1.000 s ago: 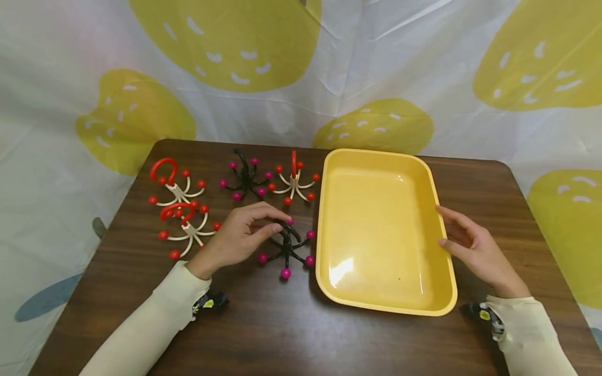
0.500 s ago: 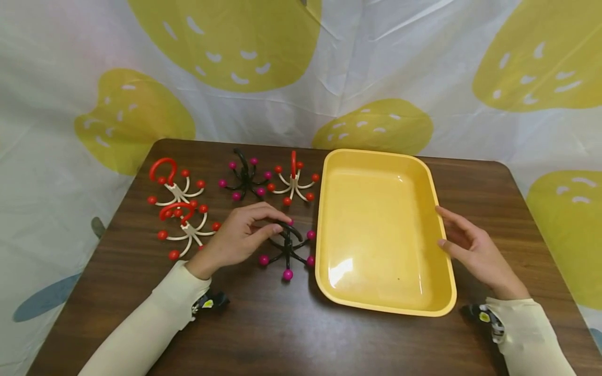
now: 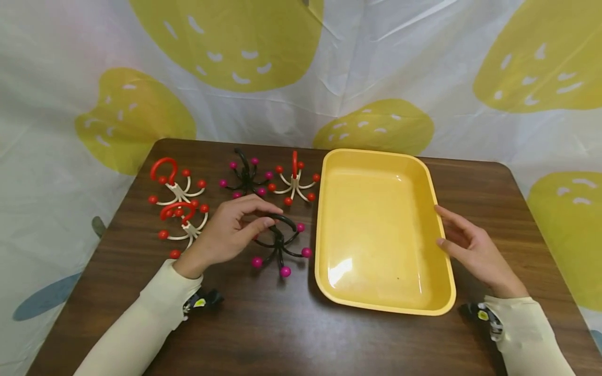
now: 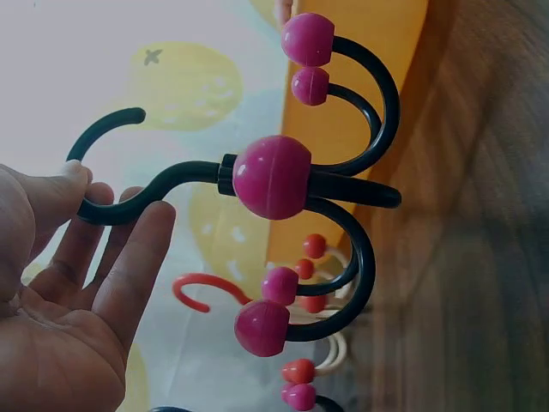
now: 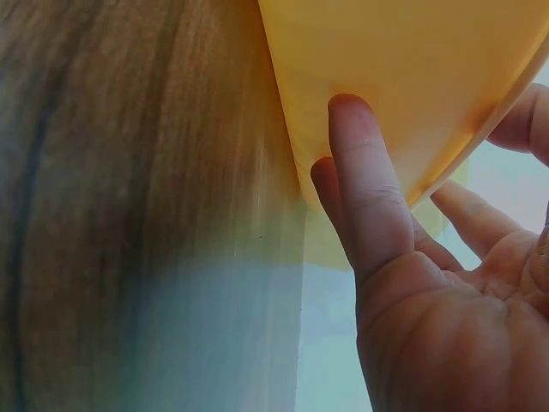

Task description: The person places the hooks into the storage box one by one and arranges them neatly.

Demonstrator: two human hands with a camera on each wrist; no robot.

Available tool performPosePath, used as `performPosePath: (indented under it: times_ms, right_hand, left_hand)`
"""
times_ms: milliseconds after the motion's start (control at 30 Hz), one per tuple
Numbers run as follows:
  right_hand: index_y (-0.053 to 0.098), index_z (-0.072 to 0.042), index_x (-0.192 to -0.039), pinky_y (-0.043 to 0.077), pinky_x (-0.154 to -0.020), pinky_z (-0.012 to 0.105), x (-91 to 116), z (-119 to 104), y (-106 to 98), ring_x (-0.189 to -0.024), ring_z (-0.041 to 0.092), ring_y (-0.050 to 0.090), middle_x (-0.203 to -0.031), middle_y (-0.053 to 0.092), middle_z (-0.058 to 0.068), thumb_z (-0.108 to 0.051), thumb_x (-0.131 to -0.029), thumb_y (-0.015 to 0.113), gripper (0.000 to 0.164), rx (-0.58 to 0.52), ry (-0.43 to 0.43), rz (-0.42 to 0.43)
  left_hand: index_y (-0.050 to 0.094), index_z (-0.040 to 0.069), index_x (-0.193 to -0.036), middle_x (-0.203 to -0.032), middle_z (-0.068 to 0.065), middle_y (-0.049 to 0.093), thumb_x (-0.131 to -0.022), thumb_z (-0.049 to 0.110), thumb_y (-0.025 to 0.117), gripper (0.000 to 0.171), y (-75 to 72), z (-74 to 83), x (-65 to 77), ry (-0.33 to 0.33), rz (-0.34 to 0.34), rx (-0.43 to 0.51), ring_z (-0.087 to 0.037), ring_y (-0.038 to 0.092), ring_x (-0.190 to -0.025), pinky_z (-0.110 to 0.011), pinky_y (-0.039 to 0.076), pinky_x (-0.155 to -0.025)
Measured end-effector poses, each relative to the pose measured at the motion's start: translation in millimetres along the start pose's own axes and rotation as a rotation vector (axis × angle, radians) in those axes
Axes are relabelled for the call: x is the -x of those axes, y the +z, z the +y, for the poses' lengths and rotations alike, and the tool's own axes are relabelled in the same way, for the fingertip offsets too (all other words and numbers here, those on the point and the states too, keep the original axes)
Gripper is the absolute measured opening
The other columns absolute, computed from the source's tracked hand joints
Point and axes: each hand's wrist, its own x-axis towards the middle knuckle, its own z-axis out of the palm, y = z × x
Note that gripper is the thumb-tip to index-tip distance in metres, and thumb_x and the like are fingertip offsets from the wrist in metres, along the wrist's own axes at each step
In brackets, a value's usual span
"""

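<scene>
My left hand [image 3: 230, 230] pinches the curved top hook of a black octopus hanger [image 3: 279, 241] between thumb and fingers. Its several arms curl upward and end in magenta balls. In the left wrist view the hanger [image 4: 343, 184] stands upright, hook at the top, close over the tabletop. Right of it lies a yellow rectangular tray [image 3: 376, 230] with nothing inside. My right hand [image 3: 477, 250] holds the tray's right side, thumb and index finger at the rim. Seen from the right wrist, the other fingers [image 5: 364, 163] rest against the outer wall.
Behind my left hand sit another black hanger [image 3: 246, 177] with magenta balls and a white hanger [image 3: 294, 183] with a red hook. Two more white and red hangers, one farther back [image 3: 177, 190] and one nearer [image 3: 189, 227], lie at the left. A patterned cloth [image 3: 371, 52] hangs behind the wooden table [image 3: 301, 334].
My left hand has drawn slightly left and up, carrying the black hanger's hook with it. The hanger has turned and shifted a little left, away from the tray. My right hand stays put.
</scene>
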Motion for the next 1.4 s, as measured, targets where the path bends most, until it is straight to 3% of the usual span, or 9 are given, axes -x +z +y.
performPosePath:
  times_ms: [500,700,967,1067,1267,1400]
  right_hand:
    - [0.035,-0.006,-0.165,0.061,-0.084,0.018,0.9,2.9,-2.2,-0.121,-0.007,0.064,-0.140,0.062,-0.012,0.003,-0.103,0.061,0.068,-0.008,0.016,-0.008]
    - [0.033,-0.007,-0.166,0.061,-0.084,0.018,1.6,2.8,-3.4,-0.121,-0.007,0.064,-0.139,0.061,-0.012,0.002,-0.104,0.061,0.068,0.014,0.019,-0.013]
    - [0.033,-0.008,-0.166,0.063,-0.082,0.020,0.6,3.0,-2.3,-0.120,-0.007,0.064,-0.140,0.060,-0.014,0.001,-0.105,0.060,0.068,0.015,0.024,-0.021]
    - [0.033,-0.010,-0.166,0.063,-0.082,0.021,0.2,3.3,-1.5,-0.120,-0.007,0.064,-0.140,0.059,-0.012,-0.001,-0.105,0.061,0.068,0.023,0.031,-0.022]
    - [0.032,-0.012,-0.167,0.063,-0.083,0.021,0.4,5.0,1.1,-0.121,-0.008,0.063,-0.141,0.059,-0.011,-0.004,-0.106,0.061,0.068,0.026,0.049,-0.041]
    - [0.032,-0.011,-0.167,0.063,-0.082,0.023,0.2,5.1,2.1,-0.120,-0.007,0.064,-0.140,0.060,-0.011,-0.002,-0.106,0.061,0.069,0.015,0.045,-0.043]
  left_hand:
    - [0.076,0.006,-0.122,-0.110,-0.007,0.074,-0.101,0.002,0.070,0.022,-11.3,21.6,-7.9,0.087,0.071,0.001,-0.014,0.071,-0.090,-0.025,0.058,-0.062]
    - [0.076,0.008,-0.123,-0.108,-0.008,0.074,-0.101,0.006,0.070,0.022,-12.5,30.3,-20.9,0.087,0.077,0.021,-0.018,0.071,-0.089,-0.023,0.056,-0.065]
    - [0.077,0.011,-0.123,-0.109,0.001,0.076,-0.101,0.012,0.073,0.023,-8.3,38.2,-42.5,0.134,0.098,0.001,-0.015,0.068,-0.091,-0.025,0.052,-0.069]
    - [0.077,0.010,-0.124,-0.109,-0.002,0.075,-0.101,0.012,0.073,0.023,-5.6,39.2,-49.5,0.131,0.091,0.038,-0.015,0.069,-0.093,-0.024,0.052,-0.072]
    - [0.077,0.015,-0.124,-0.114,0.001,0.074,-0.102,0.018,0.073,0.023,-0.4,40.8,-56.7,0.087,0.090,0.070,-0.017,0.063,-0.086,-0.025,0.043,-0.054]
    - [0.077,0.013,-0.123,-0.114,0.000,0.075,-0.102,0.019,0.073,0.022,3.1,40.3,-61.7,0.064,0.100,0.099,-0.017,0.065,-0.084,-0.024,0.043,-0.054]
